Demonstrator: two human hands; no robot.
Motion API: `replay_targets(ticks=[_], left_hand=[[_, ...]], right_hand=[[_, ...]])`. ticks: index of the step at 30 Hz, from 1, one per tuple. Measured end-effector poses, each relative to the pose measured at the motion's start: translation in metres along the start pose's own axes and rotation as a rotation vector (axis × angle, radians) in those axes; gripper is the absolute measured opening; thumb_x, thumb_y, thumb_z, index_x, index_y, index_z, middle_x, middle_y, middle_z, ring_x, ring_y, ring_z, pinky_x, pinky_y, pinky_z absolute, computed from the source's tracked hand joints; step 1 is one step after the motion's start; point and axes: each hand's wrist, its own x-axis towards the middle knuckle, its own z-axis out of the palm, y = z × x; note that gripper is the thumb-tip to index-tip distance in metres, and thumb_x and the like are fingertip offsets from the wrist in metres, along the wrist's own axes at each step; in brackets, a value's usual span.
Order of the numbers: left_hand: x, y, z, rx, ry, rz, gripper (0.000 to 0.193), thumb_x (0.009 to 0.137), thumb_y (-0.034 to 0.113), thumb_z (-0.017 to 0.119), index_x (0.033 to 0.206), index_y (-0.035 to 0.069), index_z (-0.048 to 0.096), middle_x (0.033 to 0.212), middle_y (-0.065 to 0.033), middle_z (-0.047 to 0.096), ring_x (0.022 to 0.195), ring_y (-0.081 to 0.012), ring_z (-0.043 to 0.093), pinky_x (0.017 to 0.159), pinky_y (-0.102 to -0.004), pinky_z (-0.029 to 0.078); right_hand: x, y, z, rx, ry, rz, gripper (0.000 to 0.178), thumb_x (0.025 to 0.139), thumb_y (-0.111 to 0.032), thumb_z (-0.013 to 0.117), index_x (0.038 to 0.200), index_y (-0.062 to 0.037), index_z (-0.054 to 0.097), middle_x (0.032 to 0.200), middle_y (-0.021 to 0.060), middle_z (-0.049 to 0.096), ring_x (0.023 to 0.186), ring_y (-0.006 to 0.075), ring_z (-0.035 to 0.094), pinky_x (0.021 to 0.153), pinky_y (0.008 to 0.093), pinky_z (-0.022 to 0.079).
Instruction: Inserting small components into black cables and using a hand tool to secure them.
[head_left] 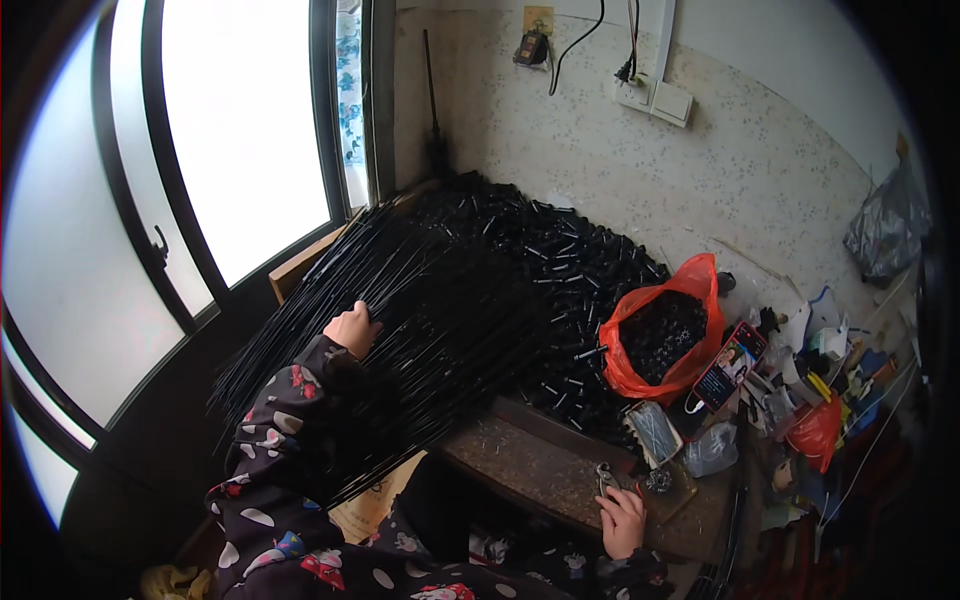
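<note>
My left hand [352,330] is closed at the near-left side of a large spread of long thin black rods [430,290]. Its fingers curl over some of the rods; how many are in the grip cannot be made out. At the worn wooden bench edge, my right hand [623,522] is bent round a small pair of metal pliers [604,478], whose head points away from me. The handles are mostly hidden by the fingers. Just right of the pliers sits a little cluster of small metallic parts [658,480].
Behind the rods lies a heap of short black pieces with shiny ends [570,270]. A red plastic bag [655,380] holds small dark parts. Right of it are a phone [730,366], a clear case [654,434], a clear bag [712,450] and clutter. A window [240,130] stands left.
</note>
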Motion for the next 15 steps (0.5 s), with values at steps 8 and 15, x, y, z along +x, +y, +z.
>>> replay_targets(ticks=[8, 15], left_hand=[[0.013, 0.014, -0.019, -0.266, -0.412, 0.120, 0.041, 0.071, 0.039, 0.066, 0.084, 0.000, 0.064, 0.078, -0.0166, 0.064, 0.071, -0.0303, 0.063, 0.064, -0.0367, 0.050], [-0.034, 0.005, 0.026, 0.022, -0.246, 0.206, 0.025, 0.074, 0.026, 0.061, 0.083, 0.003, 0.062, 0.088, -0.0159, 0.059, 0.089, -0.0305, 0.058, 0.074, -0.0384, 0.048]], right_hand=[[0.002, 0.006, 0.001, 0.018, 0.014, -0.035, 0.023, 0.073, -0.006, 0.059, 0.094, -0.0109, 0.066, 0.109, 0.0045, 0.058, 0.105, 0.0270, 0.047, 0.090, 0.0389, 0.035], [-0.001, -0.001, 0.003, 0.026, 0.016, -0.041, 0.023, 0.074, -0.007, 0.059, 0.095, -0.0116, 0.066, 0.110, 0.0027, 0.058, 0.105, 0.0255, 0.047, 0.089, 0.0378, 0.035]])
